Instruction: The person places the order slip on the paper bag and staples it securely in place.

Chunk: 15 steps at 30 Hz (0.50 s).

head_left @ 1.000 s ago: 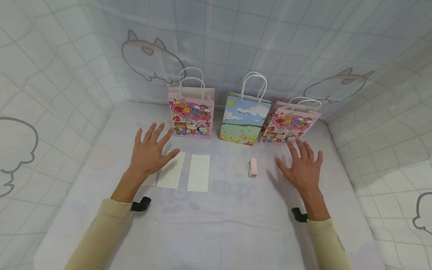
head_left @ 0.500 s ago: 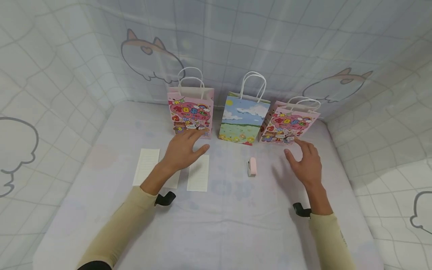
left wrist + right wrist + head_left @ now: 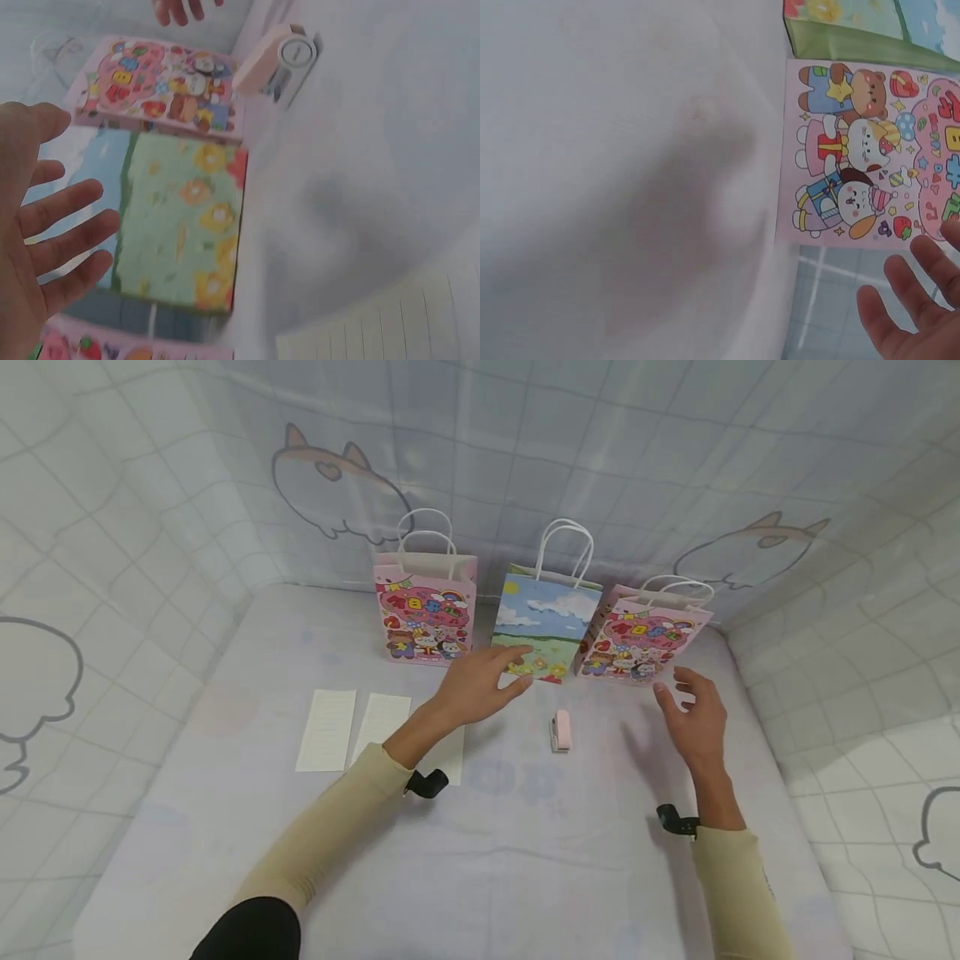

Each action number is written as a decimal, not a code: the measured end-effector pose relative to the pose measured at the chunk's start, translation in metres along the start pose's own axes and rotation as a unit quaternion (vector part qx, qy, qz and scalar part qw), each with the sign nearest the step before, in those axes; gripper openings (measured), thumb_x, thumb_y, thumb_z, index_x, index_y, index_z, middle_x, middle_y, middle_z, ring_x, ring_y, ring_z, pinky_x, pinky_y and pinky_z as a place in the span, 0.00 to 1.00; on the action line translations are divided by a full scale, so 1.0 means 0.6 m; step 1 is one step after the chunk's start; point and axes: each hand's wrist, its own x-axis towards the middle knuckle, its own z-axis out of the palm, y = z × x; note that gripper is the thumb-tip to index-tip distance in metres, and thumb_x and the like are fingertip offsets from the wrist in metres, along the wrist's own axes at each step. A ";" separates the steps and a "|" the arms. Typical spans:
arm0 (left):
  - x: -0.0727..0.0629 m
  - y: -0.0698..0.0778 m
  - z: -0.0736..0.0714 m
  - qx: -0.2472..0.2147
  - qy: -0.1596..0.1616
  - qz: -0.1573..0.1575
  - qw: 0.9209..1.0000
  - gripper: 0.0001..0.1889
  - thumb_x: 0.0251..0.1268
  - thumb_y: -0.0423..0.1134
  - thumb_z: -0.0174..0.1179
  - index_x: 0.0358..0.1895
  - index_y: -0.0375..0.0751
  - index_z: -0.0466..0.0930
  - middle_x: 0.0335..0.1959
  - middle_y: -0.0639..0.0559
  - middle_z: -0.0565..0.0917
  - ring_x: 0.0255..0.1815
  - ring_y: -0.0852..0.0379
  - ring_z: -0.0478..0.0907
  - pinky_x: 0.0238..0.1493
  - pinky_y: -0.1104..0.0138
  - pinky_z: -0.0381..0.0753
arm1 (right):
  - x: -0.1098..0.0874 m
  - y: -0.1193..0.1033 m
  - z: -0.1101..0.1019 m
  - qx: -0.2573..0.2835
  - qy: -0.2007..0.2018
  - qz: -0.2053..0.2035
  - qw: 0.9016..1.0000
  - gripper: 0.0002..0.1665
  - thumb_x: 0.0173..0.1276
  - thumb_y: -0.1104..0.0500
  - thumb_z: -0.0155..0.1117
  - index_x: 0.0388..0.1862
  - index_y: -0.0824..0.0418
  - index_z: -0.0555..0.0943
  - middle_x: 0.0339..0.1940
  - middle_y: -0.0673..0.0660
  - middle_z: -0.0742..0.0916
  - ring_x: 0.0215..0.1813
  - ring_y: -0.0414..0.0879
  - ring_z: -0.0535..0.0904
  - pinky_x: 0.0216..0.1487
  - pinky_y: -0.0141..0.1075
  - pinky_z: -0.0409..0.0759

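My left hand hovers with loose fingers and nothing in its grasp, overlapping the lower front of a paper gift bag with a sky-and-meadow print. In the left wrist view its fingers spread beside that bag. Bent fingers, also holding nothing, show on my right hand, which is near the lower right corner of a pink cartoon gift bag. A small pink stapler lies on the table between the hands. Lined paper slips lie at the left, one partly hidden under my left forearm.
Another pink cartoon gift bag stands upright at the left of the row, its white handles raised. Behind the bags hangs a grid-patterned cloth wall, with similar walls at both sides. A pale cloth covers the table.
My left hand has swept rightward from above the paper slips to in front of the middle bag. The right hand has shifted slightly right, and its fingers have bent more. Bags, stapler and slips stay put.
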 end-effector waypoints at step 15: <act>0.087 0.060 0.062 -0.040 -0.009 0.000 0.999 0.26 0.76 0.56 0.53 0.73 0.55 0.69 0.57 0.59 0.84 0.37 0.61 0.83 0.22 0.68 0.73 | 0.029 0.012 -0.001 0.031 0.009 0.062 0.998 0.39 0.72 0.34 0.58 0.73 0.54 0.71 0.68 0.56 0.78 0.66 0.55 0.75 0.62 0.56 0.75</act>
